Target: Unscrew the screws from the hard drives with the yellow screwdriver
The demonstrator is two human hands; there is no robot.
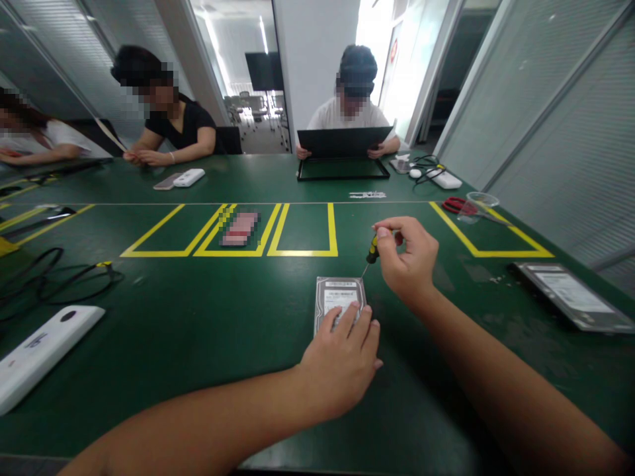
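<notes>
A silver hard drive [340, 284] with a white label lies flat on the green table in front of me. My left hand [342, 357] rests over its near half, fingers stretched across the label and hiding that part. In my right hand [407, 254] is a small screwdriver [372, 251] with a yellow and black handle, pinched between the fingers. Its thin shaft slants down to the drive's far right corner, where the tip seems to touch. Whether a screw sits under the tip cannot be made out.
Another hard drive [575, 297] lies at the right, with tiny bits beside it. Beyond are red-handled scissors [454, 205] and a clear plastic cup [481, 200]. A white power bank [49, 354] and black cable [59, 274] are at left. Several people sit across the table, one holding a black panel [344, 142].
</notes>
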